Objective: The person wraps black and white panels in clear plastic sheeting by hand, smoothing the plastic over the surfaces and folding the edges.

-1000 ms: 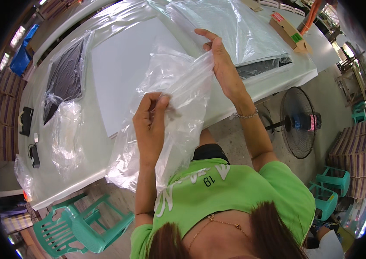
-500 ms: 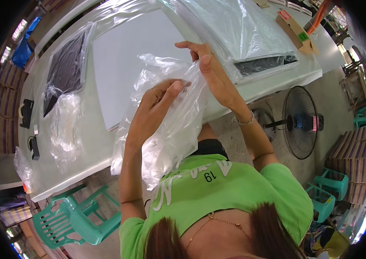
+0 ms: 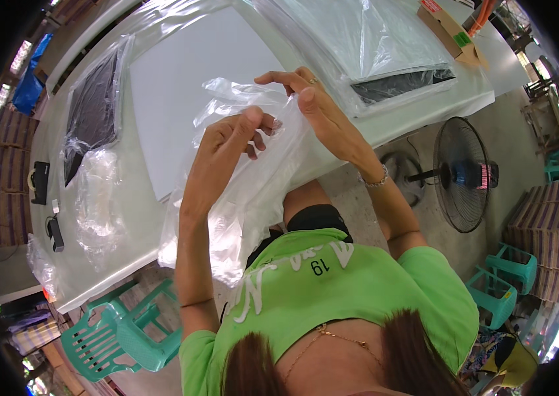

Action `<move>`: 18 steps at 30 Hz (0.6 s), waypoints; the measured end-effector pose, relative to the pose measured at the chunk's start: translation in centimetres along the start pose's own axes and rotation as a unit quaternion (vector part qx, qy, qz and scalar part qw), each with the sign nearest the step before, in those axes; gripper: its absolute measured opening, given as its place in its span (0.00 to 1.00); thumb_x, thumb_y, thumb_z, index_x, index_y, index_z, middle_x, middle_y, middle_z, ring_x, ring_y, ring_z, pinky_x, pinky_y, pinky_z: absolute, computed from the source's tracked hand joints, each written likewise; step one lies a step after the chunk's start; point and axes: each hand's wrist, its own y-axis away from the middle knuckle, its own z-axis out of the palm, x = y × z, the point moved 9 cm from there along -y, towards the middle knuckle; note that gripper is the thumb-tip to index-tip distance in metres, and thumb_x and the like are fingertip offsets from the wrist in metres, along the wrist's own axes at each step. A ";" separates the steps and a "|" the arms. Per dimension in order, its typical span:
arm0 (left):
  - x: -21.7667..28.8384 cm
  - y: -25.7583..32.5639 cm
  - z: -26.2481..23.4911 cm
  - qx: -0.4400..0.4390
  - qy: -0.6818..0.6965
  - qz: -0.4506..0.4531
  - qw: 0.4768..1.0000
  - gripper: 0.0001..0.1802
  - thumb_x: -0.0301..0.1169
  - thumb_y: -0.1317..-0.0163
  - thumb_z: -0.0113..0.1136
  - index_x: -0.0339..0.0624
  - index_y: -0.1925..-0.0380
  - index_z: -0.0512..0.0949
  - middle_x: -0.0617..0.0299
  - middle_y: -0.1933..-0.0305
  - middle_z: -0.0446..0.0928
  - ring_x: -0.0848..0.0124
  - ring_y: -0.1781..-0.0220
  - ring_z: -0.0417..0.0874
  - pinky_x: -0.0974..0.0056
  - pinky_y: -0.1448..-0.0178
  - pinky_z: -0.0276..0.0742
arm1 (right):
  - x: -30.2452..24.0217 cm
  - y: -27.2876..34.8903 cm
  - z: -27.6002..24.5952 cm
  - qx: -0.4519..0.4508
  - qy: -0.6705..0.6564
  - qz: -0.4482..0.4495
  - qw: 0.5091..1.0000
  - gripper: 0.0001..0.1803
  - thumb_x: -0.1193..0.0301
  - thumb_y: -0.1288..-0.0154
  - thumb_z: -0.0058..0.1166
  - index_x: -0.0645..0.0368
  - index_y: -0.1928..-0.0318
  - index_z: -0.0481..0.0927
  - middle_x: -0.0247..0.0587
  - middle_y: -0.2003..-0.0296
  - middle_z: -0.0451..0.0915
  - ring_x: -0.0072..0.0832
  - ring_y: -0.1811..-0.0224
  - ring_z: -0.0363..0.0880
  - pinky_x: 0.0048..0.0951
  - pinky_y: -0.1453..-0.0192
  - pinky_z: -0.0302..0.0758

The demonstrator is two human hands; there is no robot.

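Note:
Both of my hands hold a large clear plastic bag above the near edge of a white table. My left hand pinches the bag's upper rim from the left. My right hand grips the same rim just to the right, fingers curled over the film. The hands are close together, almost touching. The bag hangs down crumpled toward my lap. A white flat sheet lies on the table right behind it.
A dark panel in plastic wrap and a crumpled clear bag lie at the table's left. More plastic-covered panels and a cardboard box sit at the right. A standing fan and green plastic chairs stand on the floor.
My hands have come together at the bag's top edge: the left rose toward the right, and the right drew in. The bag bunched between them.

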 end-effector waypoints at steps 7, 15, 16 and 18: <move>0.1 0.5 0.4 0.032 -0.237 -0.050 0.970 0.15 0.37 0.39 0.61 0.34 0.63 0.81 0.64 0.72 0.77 0.80 0.72 0.73 0.73 0.66 0.69 | 0.2 0.1 0.7 -0.036 -0.007 0.004 0.999 0.36 0.38 0.32 0.30 0.53 0.42 0.73 0.43 0.59 0.68 0.37 0.50 0.62 0.38 0.39 0.57; -3.1 0.8 0.5 0.007 0.136 -0.087 0.987 0.12 0.36 0.39 0.62 0.38 0.63 0.80 0.66 0.71 0.79 0.81 0.71 0.76 0.74 0.64 0.73 | -0.7 1.0 2.0 -0.117 -0.052 -0.002 0.992 0.28 0.67 0.45 0.61 0.57 0.42 0.72 0.36 0.45 0.72 0.30 0.49 0.67 0.33 0.39 0.65; -3.3 1.0 0.7 0.003 0.189 -0.093 0.978 0.11 0.35 0.38 0.62 0.39 0.63 0.80 0.66 0.70 0.79 0.81 0.71 0.77 0.74 0.63 0.74 | -0.2 1.2 2.0 -0.116 -0.085 0.022 0.989 0.26 0.69 0.44 0.60 0.58 0.43 0.72 0.37 0.46 0.74 0.30 0.49 0.69 0.32 0.40 0.66; -3.9 1.5 1.0 -0.006 0.293 -0.105 0.950 0.09 0.33 0.37 0.60 0.40 0.61 0.79 0.65 0.68 0.80 0.81 0.70 0.79 0.73 0.60 0.77 | 1.1 1.6 2.0 -0.113 -0.149 0.069 0.980 0.24 0.72 0.42 0.57 0.60 0.44 0.73 0.38 0.49 0.76 0.29 0.48 0.73 0.30 0.41 0.69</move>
